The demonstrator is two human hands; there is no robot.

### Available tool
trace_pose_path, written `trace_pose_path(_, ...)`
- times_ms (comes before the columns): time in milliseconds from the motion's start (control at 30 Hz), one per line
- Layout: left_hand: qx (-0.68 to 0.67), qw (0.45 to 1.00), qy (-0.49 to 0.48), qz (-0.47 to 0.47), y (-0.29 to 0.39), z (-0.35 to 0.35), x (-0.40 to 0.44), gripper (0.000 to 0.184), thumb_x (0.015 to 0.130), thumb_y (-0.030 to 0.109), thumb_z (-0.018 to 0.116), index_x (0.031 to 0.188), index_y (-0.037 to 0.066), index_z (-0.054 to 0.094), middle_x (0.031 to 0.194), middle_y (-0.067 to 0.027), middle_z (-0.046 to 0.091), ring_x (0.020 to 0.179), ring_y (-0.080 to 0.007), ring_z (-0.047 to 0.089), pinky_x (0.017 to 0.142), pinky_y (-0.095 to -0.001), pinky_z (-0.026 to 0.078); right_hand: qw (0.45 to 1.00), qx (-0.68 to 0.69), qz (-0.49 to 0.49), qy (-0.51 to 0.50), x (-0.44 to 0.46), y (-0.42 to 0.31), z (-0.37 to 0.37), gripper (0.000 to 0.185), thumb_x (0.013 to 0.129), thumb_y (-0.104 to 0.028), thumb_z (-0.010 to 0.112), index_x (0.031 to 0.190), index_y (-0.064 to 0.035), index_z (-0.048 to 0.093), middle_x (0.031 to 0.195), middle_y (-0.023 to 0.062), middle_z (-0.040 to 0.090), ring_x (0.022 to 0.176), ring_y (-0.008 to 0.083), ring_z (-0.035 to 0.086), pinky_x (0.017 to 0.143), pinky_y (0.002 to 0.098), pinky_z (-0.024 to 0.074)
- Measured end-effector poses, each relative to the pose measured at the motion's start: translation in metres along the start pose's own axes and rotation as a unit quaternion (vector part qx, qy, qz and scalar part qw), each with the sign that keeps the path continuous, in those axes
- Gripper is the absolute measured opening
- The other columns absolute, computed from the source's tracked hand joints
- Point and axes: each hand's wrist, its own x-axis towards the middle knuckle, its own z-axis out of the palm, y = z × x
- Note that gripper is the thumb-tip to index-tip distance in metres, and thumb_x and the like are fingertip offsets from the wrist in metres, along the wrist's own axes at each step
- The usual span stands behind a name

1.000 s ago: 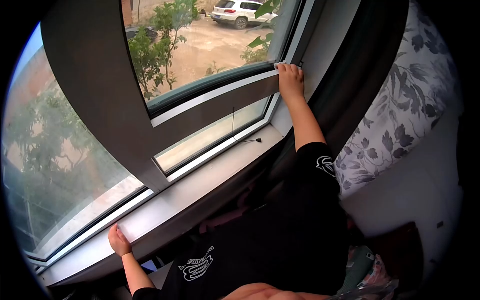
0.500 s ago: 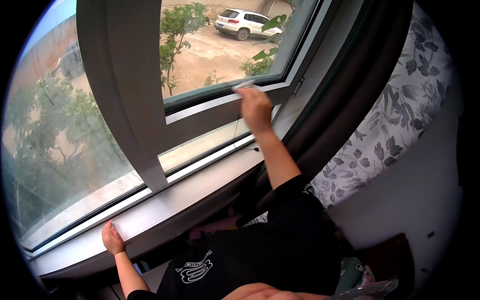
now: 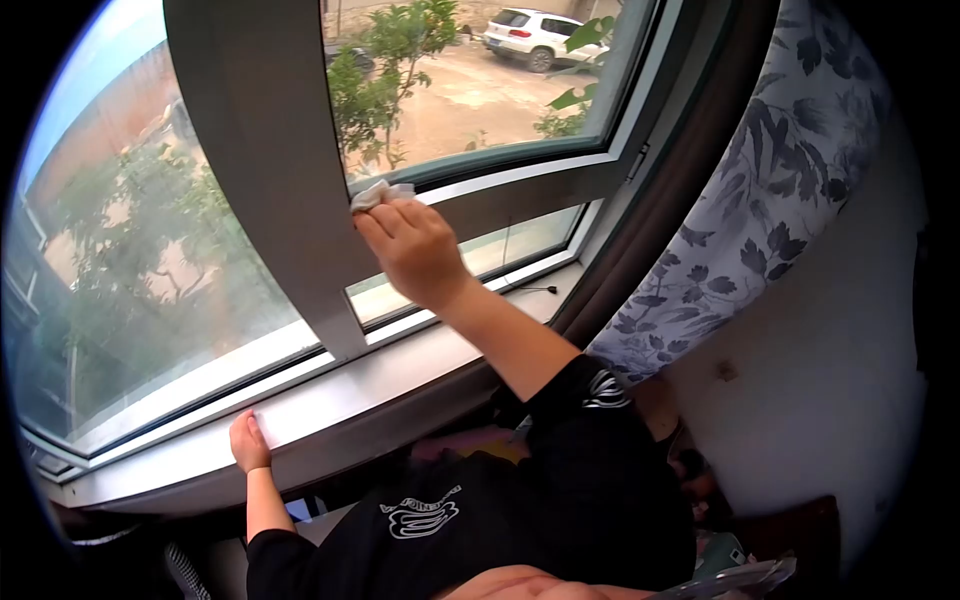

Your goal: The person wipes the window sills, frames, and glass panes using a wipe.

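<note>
My right hand (image 3: 415,250) is closed on a crumpled white cloth (image 3: 380,195). The cloth touches the lower left corner of the inner window frame (image 3: 520,178), just below the glass pane. At the lower left, my left hand (image 3: 250,442) rests at the edge of the pale window sill (image 3: 340,398). Its fingers are pressed together, and whether anything lies in them is hidden.
A dark curtain (image 3: 665,190) and a leaf-patterned curtain (image 3: 740,200) hang at the right. A thin black cord ends in a small plug (image 3: 552,290) on the sill. Beyond the glass stand a white car (image 3: 545,38) and small trees (image 3: 390,75).
My right hand has slid the cloth leftward along the lower frame, from its right end to its left corner. The left hand stays at the sill edge. The view has shifted somewhat.
</note>
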Motion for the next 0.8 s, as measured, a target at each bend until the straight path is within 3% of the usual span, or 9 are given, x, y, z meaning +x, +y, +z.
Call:
trace_pose_path(100,-0.003,1.000,0.003,-0.001,-0.001,0.003,-0.002,0.029,0.093,0.022,0.041,0.100,0.004,0.062,0.102,-0.0130,0.062,0.098,-0.0311,0.055,0.088,-0.0392,0.043,0.999,-0.016,-0.017,-0.044,-0.012,0.018,-0.009,0.015,0.079,-0.009,0.058,0.092,-0.0113,0.064,0.085,0.0031,0.060,0.082,0.0201,0.059,0.077,0.0320,0.0491)
trace_pose_path(267,0.003,1.000,0.014,0.000,-0.004,0.010,0.000,0.028,0.093,0.021,0.042,0.099,0.004,0.062,0.101,-0.0129,0.063,0.097,-0.0313,0.056,0.087,-0.0393,0.043,0.993,-0.077,0.092,0.007,-0.062,0.121,-0.035,0.015,0.079,-0.003,0.057,0.089,-0.0114,0.065,0.089,0.0085,0.065,0.086,0.0266,0.063,0.078,0.0378,0.0508)
trace_pose_path(433,-0.018,1.000,0.023,0.003,-0.018,0.031,-0.002,0.027,0.092,0.021,0.042,0.099,0.003,0.062,0.099,-0.0129,0.063,0.094,-0.0314,0.057,0.085,-0.0393,0.044,0.933,-0.214,0.286,-0.032,-0.120,0.222,-0.056,0.028,0.080,-0.001,0.045,0.097,-0.0095,0.065,0.101,0.0090,0.064,0.100,0.0308,0.057,0.087,0.0385,0.0459)
trace_pose_path(500,-0.018,0.999,0.038,0.007,-0.025,0.037,-0.003,0.027,0.092,0.020,0.043,0.098,0.003,0.062,0.098,-0.0132,0.063,0.093,-0.0314,0.057,0.084,-0.0391,0.045,0.928,-0.225,0.298,-0.021,-0.134,0.241,-0.054,0.026,0.080,-0.003,0.046,0.096,-0.0088,0.066,0.099,0.0094,0.064,0.098,0.0299,0.057,0.087,0.0386,0.0453)
trace_pose_path(567,-0.021,0.999,0.046,0.020,-0.032,0.043,-0.004,0.027,0.091,0.020,0.043,0.098,0.003,0.063,0.097,-0.0136,0.064,0.092,-0.0317,0.057,0.083,-0.0391,0.045,0.937,-0.277,0.202,-0.066,-0.124,0.232,-0.044,0.023,0.081,-0.006,0.049,0.095,-0.0076,0.066,0.096,0.0100,0.063,0.094,0.0288,0.057,0.085,0.0390,0.0451)
trace_pose_path(633,-0.028,0.998,0.051,0.007,-0.026,0.040,-0.004,0.027,0.091,0.020,0.043,0.099,0.003,0.063,0.096,-0.0140,0.063,0.091,-0.0316,0.057,0.082,-0.0390,0.045,0.947,-0.255,0.187,-0.065,-0.105,0.194,-0.033,0.019,0.081,-0.007,0.051,0.093,-0.0070,0.066,0.090,0.0098,0.063,0.090,0.0284,0.057,0.083,0.0392,0.0452)
trace_pose_path(767,-0.027,0.999,0.041,0.017,-0.022,0.033,-0.004,0.026,0.091,0.019,0.043,0.098,0.002,0.062,0.095,-0.0138,0.063,0.090,-0.0311,0.057,0.081,-0.0389,0.045,0.993,-0.014,0.108,-0.043,-0.078,0.123,-0.039,0.026,0.075,0.005,0.053,0.094,-0.0081,0.065,0.094,0.0122,0.064,0.097,0.0304,0.059,0.086,0.0396,0.0474)
trace_pose_path(800,-0.026,0.999,0.035,0.011,-0.022,0.033,-0.006,0.026,0.091,0.019,0.043,0.098,0.002,0.062,0.095,-0.0138,0.063,0.090,-0.0311,0.057,0.082,-0.0389,0.045,0.995,-0.025,0.087,-0.039,-0.080,0.132,-0.040,0.025,0.076,0.004,0.053,0.093,-0.0081,0.065,0.094,0.0113,0.064,0.096,0.0298,0.060,0.086,0.0396,0.0475)
